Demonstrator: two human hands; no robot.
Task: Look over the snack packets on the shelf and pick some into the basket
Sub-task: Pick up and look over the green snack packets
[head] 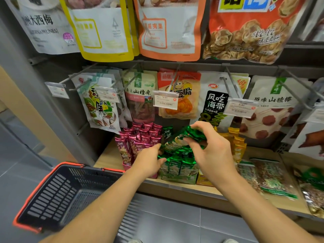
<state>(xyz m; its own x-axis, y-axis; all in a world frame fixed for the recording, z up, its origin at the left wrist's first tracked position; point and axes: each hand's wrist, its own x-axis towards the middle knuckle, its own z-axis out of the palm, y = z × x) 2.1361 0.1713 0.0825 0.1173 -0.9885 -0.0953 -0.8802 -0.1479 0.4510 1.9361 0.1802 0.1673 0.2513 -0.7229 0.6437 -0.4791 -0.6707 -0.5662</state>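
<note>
Both my hands hold one green foil snack packet [182, 138] tilted above a display box of the same green packets [178, 165] on the wooden shelf [108, 158]. My left hand [149, 162] pinches its lower left end. My right hand [212, 146] grips its upper right part, fingers curled over it. The dark basket [57, 195] with an orange rim hangs at lower left, with nothing visible inside it, its handle side by my left forearm.
Magenta packets [138, 139] stand left of the green box, yellow ones [236, 144] right. Flat bags of mixed snacks [273, 178] lie on the shelf at right. Larger pouches hang on metal pegs [229, 86] above, with price tags [165, 100]. Grey tiled floor lies below.
</note>
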